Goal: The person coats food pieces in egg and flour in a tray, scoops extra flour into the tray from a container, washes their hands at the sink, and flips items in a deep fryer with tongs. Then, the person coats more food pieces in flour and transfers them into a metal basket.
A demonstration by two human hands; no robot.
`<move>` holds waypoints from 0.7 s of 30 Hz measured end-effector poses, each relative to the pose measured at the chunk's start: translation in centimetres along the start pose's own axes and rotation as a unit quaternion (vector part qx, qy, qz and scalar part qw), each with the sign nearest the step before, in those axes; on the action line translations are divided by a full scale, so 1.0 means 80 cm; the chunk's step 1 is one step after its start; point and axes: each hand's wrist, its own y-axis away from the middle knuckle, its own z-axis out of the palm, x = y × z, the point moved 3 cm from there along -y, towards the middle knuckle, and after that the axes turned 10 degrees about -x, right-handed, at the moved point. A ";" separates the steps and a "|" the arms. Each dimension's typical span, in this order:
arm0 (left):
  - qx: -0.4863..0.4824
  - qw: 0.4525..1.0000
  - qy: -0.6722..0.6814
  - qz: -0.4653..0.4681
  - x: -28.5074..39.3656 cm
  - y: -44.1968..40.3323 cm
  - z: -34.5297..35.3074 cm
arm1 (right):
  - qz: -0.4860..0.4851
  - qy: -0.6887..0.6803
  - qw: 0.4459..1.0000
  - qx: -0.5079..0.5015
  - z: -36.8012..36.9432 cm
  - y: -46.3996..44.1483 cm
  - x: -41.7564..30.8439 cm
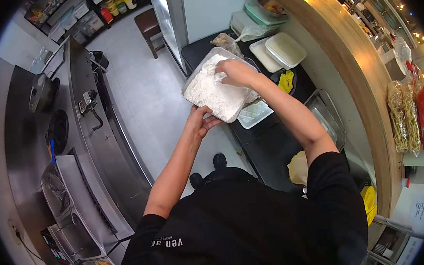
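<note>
A clear rectangular tub (pixel 229 120) full of white flour (pixel 207 87) is tilted in front of me, over the edge of the dark counter. My left hand (pixel 202 122) grips the tub's near left side, with the thumb at the rim and the fingers reaching underneath. Inside the tub, my right hand (pixel 235 73) has its fingers curled into the flour, with some white powder on them. The fingertips are partly hidden. Below the tub lies a white tray (pixel 255 114) with a patterned surface.
On the black counter (pixel 268 150) stand white containers (pixel 286 51), a yellow cloth (pixel 286 82) and a metal tray (pixel 326 118). A curved wooden ledge (pixel 331 38) borders the right. At left runs a steel worktop (pixel 93 137); a brown stool (pixel 149 28) stands ahead.
</note>
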 end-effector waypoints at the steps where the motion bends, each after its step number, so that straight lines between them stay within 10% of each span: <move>1: 0.003 1.000 -0.003 -0.003 0.002 0.001 -0.002 | 0.001 -0.001 1.000 0.002 0.002 0.002 0.007; 13: 0.043 0.999 0.007 0.018 0.024 0.018 -0.034 | 0.245 -0.022 0.965 -0.090 0.014 0.053 0.113; 21: 0.038 0.998 0.021 0.040 0.013 0.011 -0.021 | 0.261 -0.043 0.958 -0.112 0.091 -0.003 -0.025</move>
